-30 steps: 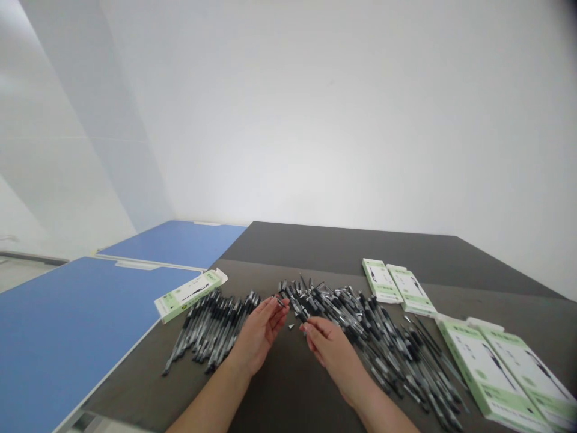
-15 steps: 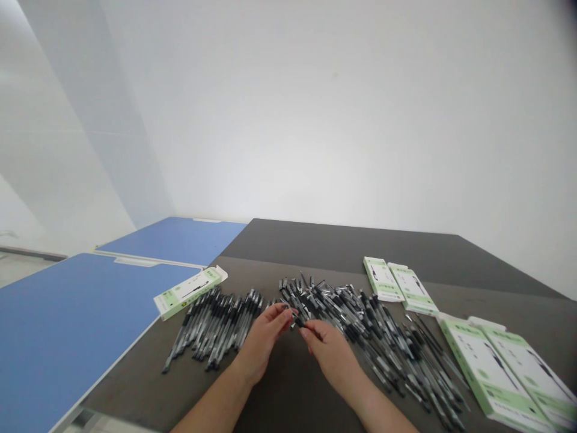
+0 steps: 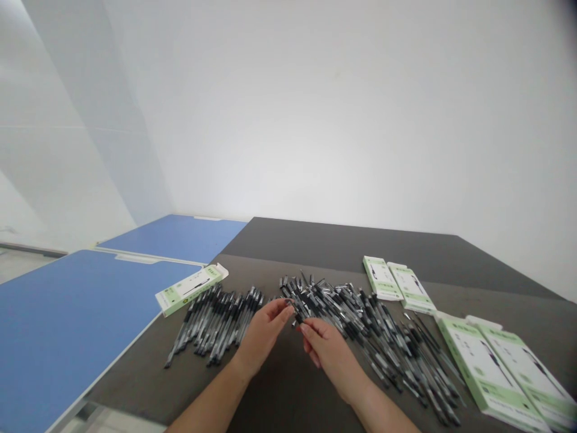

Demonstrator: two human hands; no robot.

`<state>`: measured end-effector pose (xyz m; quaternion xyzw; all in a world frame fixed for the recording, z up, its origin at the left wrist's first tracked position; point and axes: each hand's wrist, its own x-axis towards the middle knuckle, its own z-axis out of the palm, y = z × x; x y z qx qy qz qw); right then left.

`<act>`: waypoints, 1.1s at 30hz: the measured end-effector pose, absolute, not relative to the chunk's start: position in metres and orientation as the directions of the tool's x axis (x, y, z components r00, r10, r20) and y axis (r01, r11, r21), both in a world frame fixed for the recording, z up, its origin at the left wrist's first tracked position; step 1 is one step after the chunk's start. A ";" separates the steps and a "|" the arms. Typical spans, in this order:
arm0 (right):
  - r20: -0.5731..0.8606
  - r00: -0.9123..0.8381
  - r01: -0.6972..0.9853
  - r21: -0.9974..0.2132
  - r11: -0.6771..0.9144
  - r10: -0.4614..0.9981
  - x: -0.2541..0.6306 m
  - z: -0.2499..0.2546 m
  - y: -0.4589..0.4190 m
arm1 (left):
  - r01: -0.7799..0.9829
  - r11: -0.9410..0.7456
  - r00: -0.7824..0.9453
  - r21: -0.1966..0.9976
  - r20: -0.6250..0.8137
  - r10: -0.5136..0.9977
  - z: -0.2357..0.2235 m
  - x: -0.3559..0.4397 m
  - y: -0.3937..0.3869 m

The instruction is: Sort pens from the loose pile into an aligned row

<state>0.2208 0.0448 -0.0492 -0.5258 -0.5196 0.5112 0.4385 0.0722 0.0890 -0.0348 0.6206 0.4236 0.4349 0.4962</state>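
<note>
Black gel pens (image 3: 342,310) lie heaped on the dark counter (image 3: 342,246), near green-and-white pen boxes (image 3: 491,373); the left hand (image 3: 264,335) and right hand (image 3: 327,355), half-curled, meet at the heap's edge, any hold unclear.

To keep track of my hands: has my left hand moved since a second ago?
Yes, slightly to the right: its fingertips now sit farther from the green-and-white pen box than before, so the left hand has shifted.
</note>
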 end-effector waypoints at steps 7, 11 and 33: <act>-0.211 -0.095 0.515 -0.847 -0.133 0.973 0.213 -0.063 0.051 | 0.751 -0.407 0.200 0.520 0.408 0.891 -0.046 0.034 0.078; -0.226 -0.089 0.698 -0.709 -0.101 0.970 0.198 -0.056 0.048 | 0.869 -0.382 0.244 0.316 0.398 0.884 -0.056 0.032 0.070; -0.008 0.142 0.977 -0.156 -0.142 0.990 0.220 -0.006 0.042 | 0.789 -0.463 0.184 0.404 0.563 0.806 -0.057 0.025 0.076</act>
